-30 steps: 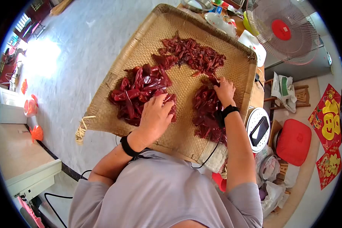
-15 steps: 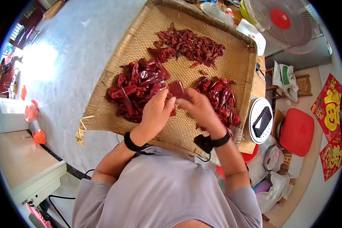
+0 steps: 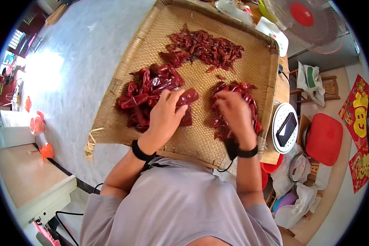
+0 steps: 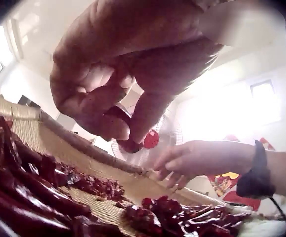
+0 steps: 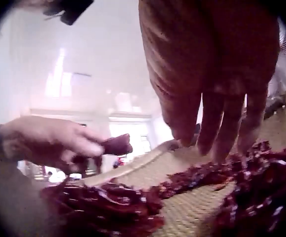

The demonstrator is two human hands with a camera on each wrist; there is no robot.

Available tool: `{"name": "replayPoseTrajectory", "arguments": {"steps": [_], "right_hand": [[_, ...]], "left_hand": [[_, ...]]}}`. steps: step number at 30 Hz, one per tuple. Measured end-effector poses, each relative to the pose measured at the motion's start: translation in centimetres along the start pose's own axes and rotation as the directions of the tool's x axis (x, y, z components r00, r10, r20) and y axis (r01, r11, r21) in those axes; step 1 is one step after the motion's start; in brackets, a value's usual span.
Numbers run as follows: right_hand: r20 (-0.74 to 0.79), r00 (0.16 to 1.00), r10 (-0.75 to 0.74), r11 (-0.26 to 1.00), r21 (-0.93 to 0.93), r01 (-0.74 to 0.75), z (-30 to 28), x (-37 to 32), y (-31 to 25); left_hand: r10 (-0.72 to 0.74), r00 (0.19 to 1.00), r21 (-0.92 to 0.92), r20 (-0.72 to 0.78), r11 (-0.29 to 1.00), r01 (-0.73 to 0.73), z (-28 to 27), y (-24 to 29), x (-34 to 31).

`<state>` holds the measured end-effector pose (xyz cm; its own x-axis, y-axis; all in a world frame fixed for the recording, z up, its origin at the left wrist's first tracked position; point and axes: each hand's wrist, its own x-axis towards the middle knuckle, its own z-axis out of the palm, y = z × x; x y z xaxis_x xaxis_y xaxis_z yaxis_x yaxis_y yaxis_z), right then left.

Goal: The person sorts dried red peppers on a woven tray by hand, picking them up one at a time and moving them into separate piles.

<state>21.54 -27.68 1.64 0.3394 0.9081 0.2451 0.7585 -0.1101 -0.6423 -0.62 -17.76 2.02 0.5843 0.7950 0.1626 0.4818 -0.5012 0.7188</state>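
My left hand pinches a broad, glossy dried red chili between thumb and fingers, beside the left pile of large whole chilies. The right wrist view shows that chili sticking out past the fingertips. My right hand, blurred, is over the right pile of dark red chilies. Its fingers hang down nearly straight, with nothing seen held in them. Farther back lie smaller, shrivelled chili pieces. All three piles rest on a woven bamboo tray.
To the tray's right stands a round white perforated lid with a phone on it. A fan is at the back right. A red stool and bags stand beyond on the right. A cable hangs near the right wrist.
My right hand reached from the right pile to the left hand at the middle, then moved back over the right pile. The left hand has lifted from its pile with a chili.
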Motion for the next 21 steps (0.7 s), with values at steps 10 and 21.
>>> {"name": "replayPoseTrajectory", "arguments": {"steps": [10,21], "right_hand": [[-0.093,0.968,0.233,0.785,-0.569,-0.244,-1.7,4.6,9.6],[-0.236,0.954,0.184,0.9,-0.35,-0.26,-2.4,4.4,8.7]], "left_hand": [[0.115,0.973,0.49,0.198,0.848,-0.2,2.2,-2.8,1.8],[0.136,0.976,0.266,0.173,0.947,-0.179,1.1,-2.3,0.2]]}}
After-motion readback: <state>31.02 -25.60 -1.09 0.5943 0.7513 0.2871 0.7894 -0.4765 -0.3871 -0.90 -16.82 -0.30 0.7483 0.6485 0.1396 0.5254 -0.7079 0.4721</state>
